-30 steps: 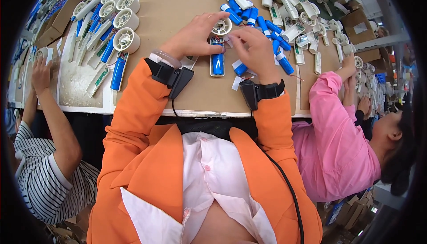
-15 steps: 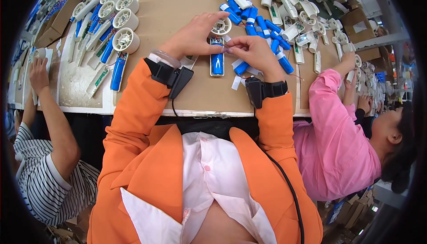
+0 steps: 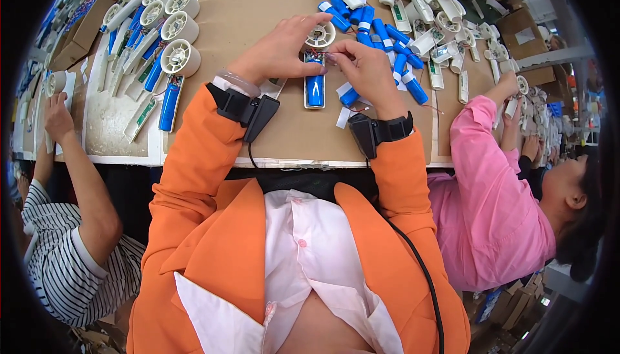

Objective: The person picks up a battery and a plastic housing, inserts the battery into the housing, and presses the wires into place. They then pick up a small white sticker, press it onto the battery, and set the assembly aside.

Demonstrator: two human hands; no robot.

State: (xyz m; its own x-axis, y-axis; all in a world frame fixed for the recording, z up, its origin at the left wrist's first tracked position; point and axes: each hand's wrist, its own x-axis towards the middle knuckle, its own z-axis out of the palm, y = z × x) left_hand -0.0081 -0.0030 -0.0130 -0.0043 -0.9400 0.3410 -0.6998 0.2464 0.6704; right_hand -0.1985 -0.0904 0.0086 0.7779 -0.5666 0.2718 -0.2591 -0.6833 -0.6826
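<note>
Flat on the cardboard in front of me lies an open white handheld-fan housing (image 3: 321, 35), its round head pointing away. A blue cylindrical battery (image 3: 315, 91) fills its handle. My left hand (image 3: 279, 52) grips this housing from the left, fingers at the round head and thumb across the battery's upper end. At the neck, thin wires (image 3: 316, 55) show beside a small board. My right hand (image 3: 369, 73) is closed in a pinch on these wires at the neck's right side; the fingertips partly hide them.
Loose blue batteries (image 3: 381, 34) are piled right of the housing, with white fan parts (image 3: 423, 5) beyond. Several fan housings with batteries (image 3: 181, 57) stand in rows at the left. Co-workers' arms reach in from both sides: a bare forearm (image 3: 87, 173) and a pink sleeve (image 3: 481, 154).
My right hand has shifted slightly left and up at the housing's neck, its wrist turning a little. The left hand keeps its hold, and the housing stays nearly in place.
</note>
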